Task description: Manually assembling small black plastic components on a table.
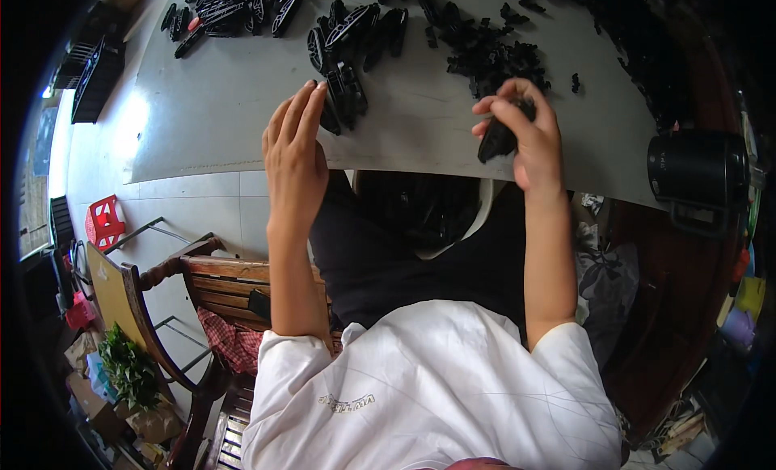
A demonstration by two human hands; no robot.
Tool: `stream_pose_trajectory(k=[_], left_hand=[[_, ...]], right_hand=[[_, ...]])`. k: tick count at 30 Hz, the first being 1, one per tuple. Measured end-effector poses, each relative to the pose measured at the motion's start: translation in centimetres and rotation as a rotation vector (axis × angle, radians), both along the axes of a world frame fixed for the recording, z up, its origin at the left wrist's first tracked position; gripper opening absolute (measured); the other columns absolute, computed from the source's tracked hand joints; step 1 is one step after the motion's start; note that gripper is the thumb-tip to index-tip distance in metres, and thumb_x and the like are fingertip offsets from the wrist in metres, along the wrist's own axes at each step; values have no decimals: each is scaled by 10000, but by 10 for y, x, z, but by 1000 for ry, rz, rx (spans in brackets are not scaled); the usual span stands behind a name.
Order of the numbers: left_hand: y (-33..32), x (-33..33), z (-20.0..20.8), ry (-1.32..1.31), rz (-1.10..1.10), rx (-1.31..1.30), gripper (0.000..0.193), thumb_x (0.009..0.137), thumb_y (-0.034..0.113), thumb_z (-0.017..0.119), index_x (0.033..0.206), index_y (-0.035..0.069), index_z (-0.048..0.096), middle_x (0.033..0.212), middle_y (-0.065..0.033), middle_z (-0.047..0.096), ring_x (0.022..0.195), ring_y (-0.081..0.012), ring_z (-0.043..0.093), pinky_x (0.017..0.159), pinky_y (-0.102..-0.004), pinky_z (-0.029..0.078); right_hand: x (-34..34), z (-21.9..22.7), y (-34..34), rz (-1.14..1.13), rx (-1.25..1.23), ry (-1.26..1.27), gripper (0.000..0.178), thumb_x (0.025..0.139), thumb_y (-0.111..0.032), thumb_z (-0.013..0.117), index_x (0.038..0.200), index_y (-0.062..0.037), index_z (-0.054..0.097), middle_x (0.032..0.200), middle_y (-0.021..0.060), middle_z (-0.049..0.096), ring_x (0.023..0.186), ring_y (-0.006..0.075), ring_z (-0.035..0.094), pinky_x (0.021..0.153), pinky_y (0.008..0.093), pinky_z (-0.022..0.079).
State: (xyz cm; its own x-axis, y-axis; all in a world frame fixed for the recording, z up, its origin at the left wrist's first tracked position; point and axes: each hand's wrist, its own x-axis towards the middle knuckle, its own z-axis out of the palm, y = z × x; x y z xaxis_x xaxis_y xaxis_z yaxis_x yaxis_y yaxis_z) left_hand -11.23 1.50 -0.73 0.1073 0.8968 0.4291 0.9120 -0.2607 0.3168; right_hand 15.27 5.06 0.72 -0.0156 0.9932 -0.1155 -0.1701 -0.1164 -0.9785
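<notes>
My left hand (296, 143) is over the near part of the grey table (218, 106), its fingers stretched out and lying close together. Its fingertips are at the edge of a small cluster of long black plastic parts (347, 94); whether they touch is unclear. On the right, my right hand (533, 134) is closed around a dark black plastic piece (497, 140), partly hidden by the fingers and slightly blurred. Just beyond that hand lies a heap of small black pieces (493, 58).
More long black parts with pale outlines (234, 9) lie at the far left, with a small red item (193, 23) among them. A black box-shaped container (699, 171) stands at the right edge. Below the table edge, a pale-rimmed tub (485, 203) holds dark things. A wooden chair (234, 268) is at left.
</notes>
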Motion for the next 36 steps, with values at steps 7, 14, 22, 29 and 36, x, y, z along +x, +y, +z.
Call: stream_pose_trajectory(k=[7,14,22,29,36], left_hand=[[1,-12,1,99,1,-14,425,736,-50,593,1136,92,583,1137,-52,540,1087,-242,501,941,-383,376],[-22,-8,1,-565,-106,-194,196,780,8,626,957,36,547,888,-106,581,774,-220,590,701,-294,470],[-36,33,3,-1573,-259,-556,236,941,136,499,1141,23,443,899,-59,577,698,-75,498,602,-167,389],[-43,45,1,-1393,-342,-586,513,945,189,470,1397,26,291,1012,-16,478,816,-44,430,700,-161,386],[-42,57,7,-1333,-238,-545,617,923,324,448,1413,-5,267,859,-10,467,690,-70,399,609,-194,327]], right_hand=[[-23,10,34,-44,219,-1509,178,745,-238,703,798,-73,663,671,104,649,632,290,637,575,362,498],[-28,11,20,64,297,-1235,115,781,-148,665,799,-36,650,665,94,652,591,236,648,531,334,512],[-44,15,-37,361,-75,-13,53,824,-21,571,854,16,547,831,120,645,519,74,536,452,201,460],[-55,23,-49,405,-23,-138,58,787,-12,605,842,0,591,755,19,596,502,58,522,429,199,431],[-52,20,-51,339,-117,-16,59,796,-23,623,829,21,602,709,28,597,515,71,540,427,201,429]])
